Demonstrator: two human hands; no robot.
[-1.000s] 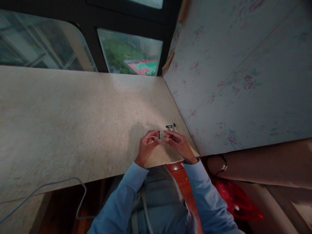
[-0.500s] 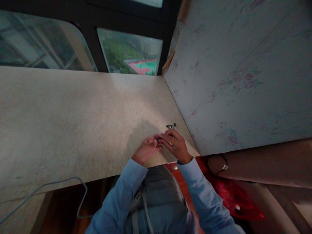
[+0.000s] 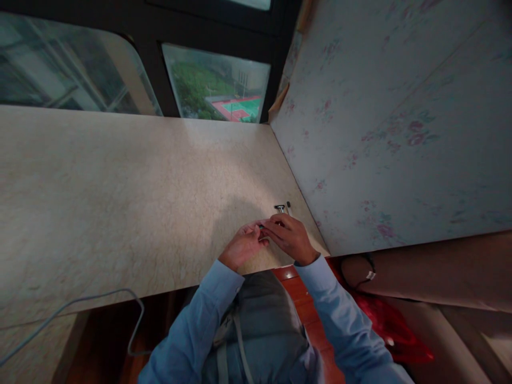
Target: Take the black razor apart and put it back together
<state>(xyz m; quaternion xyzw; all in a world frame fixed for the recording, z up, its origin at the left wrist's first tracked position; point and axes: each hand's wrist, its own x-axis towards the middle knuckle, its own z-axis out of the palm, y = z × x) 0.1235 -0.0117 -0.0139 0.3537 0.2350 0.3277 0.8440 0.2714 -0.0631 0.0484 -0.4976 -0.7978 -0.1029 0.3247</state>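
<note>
My left hand (image 3: 242, 245) and my right hand (image 3: 294, 238) meet just above the sill's front edge. Both have their fingers closed around a small dark piece with a teal spot (image 3: 261, 227). Most of it is hidden by the fingers, so its kind does not show. Right behind my right hand lies a razor (image 3: 279, 207) with a dark, T-shaped head; its handle runs out of sight behind the fingers. Beside the razor is a slim pale thing with a dark end (image 3: 288, 205), partly covered too.
The stone-patterned sill (image 3: 120, 186) reaches back to the dark window frame (image 3: 216, 32). A flower-papered wall (image 3: 384, 117) bounds it on the right. A grey cable (image 3: 96, 294) hangs over the front edge at left. A red bag (image 3: 396, 325) is low on the right.
The view has shifted slightly. My fingers have moved a little on the small piece, my right hand's lying flatter over it, and more of the teal shows.
</note>
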